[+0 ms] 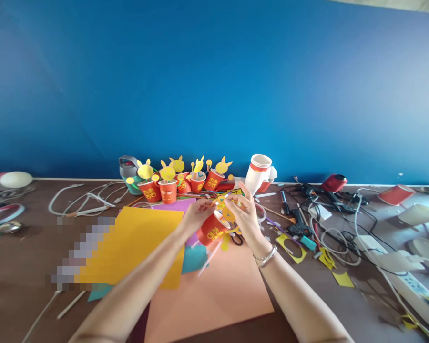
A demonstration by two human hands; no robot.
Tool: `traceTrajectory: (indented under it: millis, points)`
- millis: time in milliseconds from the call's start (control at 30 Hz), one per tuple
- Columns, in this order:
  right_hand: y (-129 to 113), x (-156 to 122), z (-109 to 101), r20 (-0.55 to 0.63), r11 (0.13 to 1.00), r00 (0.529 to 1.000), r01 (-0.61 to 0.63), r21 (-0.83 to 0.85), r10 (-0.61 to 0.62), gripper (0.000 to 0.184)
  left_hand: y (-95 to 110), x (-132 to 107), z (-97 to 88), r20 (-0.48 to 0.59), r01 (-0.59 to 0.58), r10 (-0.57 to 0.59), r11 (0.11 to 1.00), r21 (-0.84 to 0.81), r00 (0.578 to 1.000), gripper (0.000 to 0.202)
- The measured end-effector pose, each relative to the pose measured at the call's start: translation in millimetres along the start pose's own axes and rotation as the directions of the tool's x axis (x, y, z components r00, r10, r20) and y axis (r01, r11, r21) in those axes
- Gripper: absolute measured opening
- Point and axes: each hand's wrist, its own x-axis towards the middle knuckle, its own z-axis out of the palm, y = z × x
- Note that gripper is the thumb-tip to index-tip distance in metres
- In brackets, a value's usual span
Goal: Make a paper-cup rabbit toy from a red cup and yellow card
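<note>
My left hand (199,213) and my right hand (246,215) meet over the middle of the table, both with fingers pinched. Between their fingertips is a yellow paper cutout (221,200), a small piece with a rounded part hanging below it. A tilted red paper cup (210,229) with gold printing sits just under the hands, its opening toward the right hand. Whether a finger touches the cup, I cannot tell. Black scissor handles (238,239) show beside the right wrist, and a pale straw (210,258) lies in front of the cup.
Several red cups with yellow animal cutouts (167,172) line the wall. Stacked white cups (258,174) stand right of them. Orange-yellow paper (139,238) and peach paper (214,305) cover the front. A glue gun (301,224), cables and a power strip (403,281) crowd the right.
</note>
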Motion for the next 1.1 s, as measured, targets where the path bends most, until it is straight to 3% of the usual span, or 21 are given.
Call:
traceTrajectory:
  millis: [367,700,1100]
  points:
    - [-1.1,0.2,2.6,-0.017,0.993,0.999,-0.044,-0.114,0.042,0.010,3.6,-14.0,16.6,0.018,-0.036,0.038,0.996,-0.083,0.999,0.034]
    - [-4.2,-6.1,7.4,-0.036,0.906,0.986,0.134,-0.401,-0.162,0.008,4.2,-17.5,18.9,-0.006,-0.004,0.003,0.994,-0.109,1.000,0.034]
    - [-1.9,-2.0,0.2,0.073,0.893,0.978,0.209,-0.399,-0.196,0.013,8.2,-18.1,19.4,0.016,0.019,-0.018,0.997,-0.070,1.000,0.035]
